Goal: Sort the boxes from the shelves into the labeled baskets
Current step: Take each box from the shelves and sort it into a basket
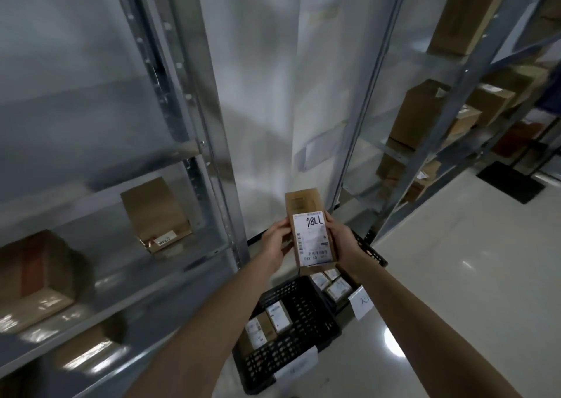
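Note:
I hold a narrow brown cardboard box point(308, 215) upright in front of me; its white label carries handwritten characters and barcodes. My left hand point(274, 242) grips its left edge and my right hand point(341, 241) grips its right edge. Directly below stand two black perforated baskets on the floor: the near basket point(303, 334) holds several small labelled boxes and has a white tag on its front; the far basket point(372, 253) also holds several boxes, with a white tag point(361, 305) beside it. More brown boxes point(154, 215) sit on the metal shelves to my left.
A grey metal shelf unit point(212, 142) stands at left with a large box point(33, 279) on it. A second rack point(425, 154) at right is stacked with cartons. A white wall lies ahead, and glossy pale floor point(455, 276) spreads to the right. A dark mat point(510, 182) lies far right.

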`<control>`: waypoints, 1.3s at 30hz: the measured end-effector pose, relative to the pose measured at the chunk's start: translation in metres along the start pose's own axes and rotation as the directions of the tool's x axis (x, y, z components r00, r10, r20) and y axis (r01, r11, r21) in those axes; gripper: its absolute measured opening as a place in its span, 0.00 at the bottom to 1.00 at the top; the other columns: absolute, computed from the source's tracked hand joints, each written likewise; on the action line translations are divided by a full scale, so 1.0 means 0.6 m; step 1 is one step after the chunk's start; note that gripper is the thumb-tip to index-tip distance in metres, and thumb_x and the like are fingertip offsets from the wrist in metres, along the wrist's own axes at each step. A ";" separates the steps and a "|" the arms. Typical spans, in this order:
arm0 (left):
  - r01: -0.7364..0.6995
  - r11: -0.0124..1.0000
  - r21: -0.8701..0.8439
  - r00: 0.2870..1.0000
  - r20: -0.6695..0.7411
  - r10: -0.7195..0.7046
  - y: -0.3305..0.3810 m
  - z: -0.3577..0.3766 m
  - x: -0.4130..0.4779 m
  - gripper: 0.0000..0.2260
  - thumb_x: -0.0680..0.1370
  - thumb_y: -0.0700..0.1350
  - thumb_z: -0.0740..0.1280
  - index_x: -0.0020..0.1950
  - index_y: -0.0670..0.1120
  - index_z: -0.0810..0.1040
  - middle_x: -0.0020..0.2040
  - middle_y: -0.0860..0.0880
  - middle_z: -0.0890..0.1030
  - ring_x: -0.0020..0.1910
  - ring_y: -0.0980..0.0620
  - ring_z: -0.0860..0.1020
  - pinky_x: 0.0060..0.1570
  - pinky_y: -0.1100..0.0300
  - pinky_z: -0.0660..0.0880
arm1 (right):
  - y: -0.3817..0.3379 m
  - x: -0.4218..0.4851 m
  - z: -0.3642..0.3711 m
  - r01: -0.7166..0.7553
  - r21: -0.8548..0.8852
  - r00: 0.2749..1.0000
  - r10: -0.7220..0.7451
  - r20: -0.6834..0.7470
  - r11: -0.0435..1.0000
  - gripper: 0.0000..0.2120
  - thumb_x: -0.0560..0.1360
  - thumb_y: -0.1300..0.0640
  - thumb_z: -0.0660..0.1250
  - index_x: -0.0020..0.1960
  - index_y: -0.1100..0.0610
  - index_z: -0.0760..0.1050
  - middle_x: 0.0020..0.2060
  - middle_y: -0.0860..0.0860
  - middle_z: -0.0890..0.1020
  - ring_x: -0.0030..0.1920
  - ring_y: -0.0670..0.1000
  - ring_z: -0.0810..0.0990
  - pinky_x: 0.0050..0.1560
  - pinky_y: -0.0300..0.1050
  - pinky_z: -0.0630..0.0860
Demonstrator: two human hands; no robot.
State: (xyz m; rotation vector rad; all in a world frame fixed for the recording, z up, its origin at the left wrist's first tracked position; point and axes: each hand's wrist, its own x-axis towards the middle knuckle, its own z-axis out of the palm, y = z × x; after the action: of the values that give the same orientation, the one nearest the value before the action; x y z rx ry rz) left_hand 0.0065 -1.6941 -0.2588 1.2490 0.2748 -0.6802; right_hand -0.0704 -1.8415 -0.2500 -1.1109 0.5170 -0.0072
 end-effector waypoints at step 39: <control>-0.038 0.948 -0.316 0.821 -0.551 -0.151 -0.583 -0.107 0.298 0.19 0.76 0.52 0.73 0.60 0.43 0.74 0.56 0.42 0.82 0.57 0.40 0.81 0.60 0.40 0.78 | 0.462 0.404 -0.268 -0.170 -0.644 0.762 0.514 0.394 0.746 0.19 0.81 0.60 0.64 0.70 0.49 0.74 0.55 0.49 0.85 0.54 0.51 0.84 0.51 0.44 0.78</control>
State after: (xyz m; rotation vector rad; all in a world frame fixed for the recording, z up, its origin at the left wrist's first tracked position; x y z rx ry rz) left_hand -0.0573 -1.7455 -0.6485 1.1104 0.8913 -0.2741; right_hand 0.0104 -1.9146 -0.6367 -1.5124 0.1887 0.8582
